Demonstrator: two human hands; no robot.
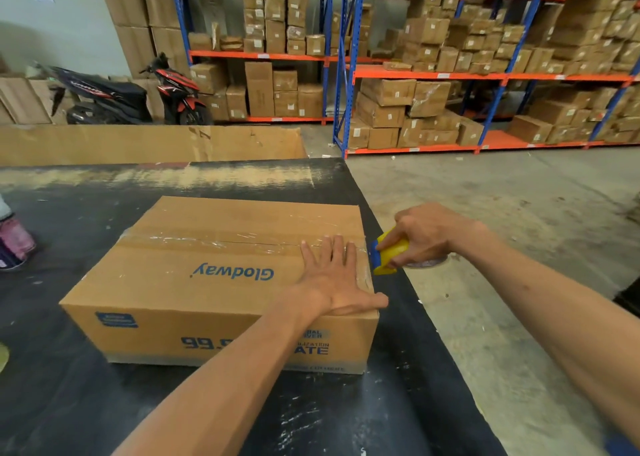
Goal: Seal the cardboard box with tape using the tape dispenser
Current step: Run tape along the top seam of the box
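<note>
Warehouse counter (104,403), right edge: left hand (334,279) flat on stiff cardboard box (194,282); right hand (427,233) grips light tape dispenser (389,256) (handle).

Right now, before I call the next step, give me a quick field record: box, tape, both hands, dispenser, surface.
box: cardboard box closed, flat on the black table, near its right edge
tape: clear tape strip runs along the top seam to the right end
left hand: left hand flat, fingers straight, pressing the box top at the right end
right hand: right hand grips the tape dispenser
dispenser: yellow and blue, at the box's right edge, just past the top corner
cut: cannot tell whether the tape is cut
</note>
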